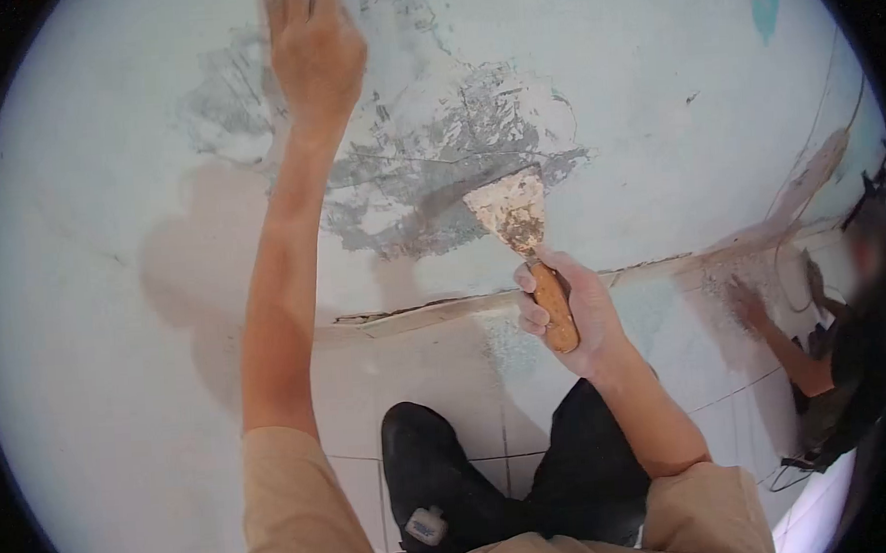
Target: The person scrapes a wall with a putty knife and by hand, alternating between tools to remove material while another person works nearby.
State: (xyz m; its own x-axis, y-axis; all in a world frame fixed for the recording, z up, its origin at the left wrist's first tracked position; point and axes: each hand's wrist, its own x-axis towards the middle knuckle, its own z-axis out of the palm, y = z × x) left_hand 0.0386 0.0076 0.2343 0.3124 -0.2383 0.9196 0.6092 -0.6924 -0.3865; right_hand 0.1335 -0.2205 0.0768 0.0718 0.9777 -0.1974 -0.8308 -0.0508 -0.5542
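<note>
My right hand [587, 314] is closed around the orange-brown wooden handle of a putty knife [508, 209]. Its flared blade is caked with whitish and brown residue and points up toward the wall. Near the blade's tip lies a rough grey patch [429, 192] where the pale paint has come off. My left hand [318, 58] reaches up against the wall at the top of the view, beside another stripped area. Its fingers stretch upward, slightly apart, and the frame edge cuts off their tips.
The pale blue-white wall [657, 155] meets a lower tiled surface [428, 367] along a cracked ledge [395, 319]. On the right, another person's hand [748, 304] touches the tiles, with a thin cable nearby. My dark-trousered legs [593, 459] are below.
</note>
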